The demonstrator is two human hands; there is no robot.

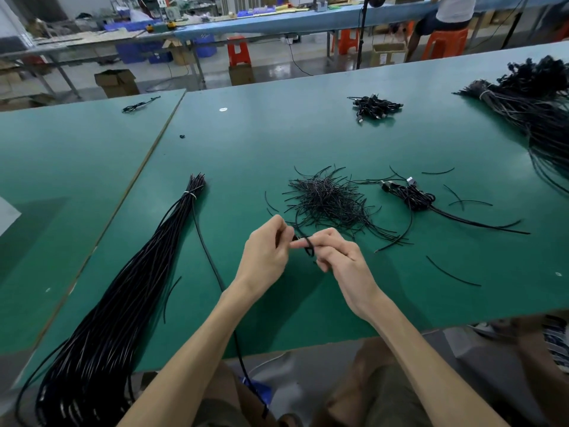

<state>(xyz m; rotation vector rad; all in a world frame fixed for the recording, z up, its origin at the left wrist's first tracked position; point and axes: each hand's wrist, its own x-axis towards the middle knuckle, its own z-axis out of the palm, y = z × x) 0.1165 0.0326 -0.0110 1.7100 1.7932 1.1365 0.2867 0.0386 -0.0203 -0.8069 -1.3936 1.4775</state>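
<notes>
My left hand [267, 246] and my right hand [334, 252] meet above the green table [246, 149], near its front edge. Both pinch a thin black cable [308, 246] that loops around my right forefinger. Part of the cable is hidden between the fingers. A single black cable [209, 260] trails from the bundle past my left wrist and off the table's front edge. Just behind my hands lies a loose pile of short black ties [326, 201].
A long tied bundle of black cables [129, 288] lies at the left. A coiled cable with plugs [412, 195] sits right of the ties, a small heap of coiled cables [375, 106] farther back, and a large cable bundle [542, 112] at far right. Loose ties lie scattered on the right.
</notes>
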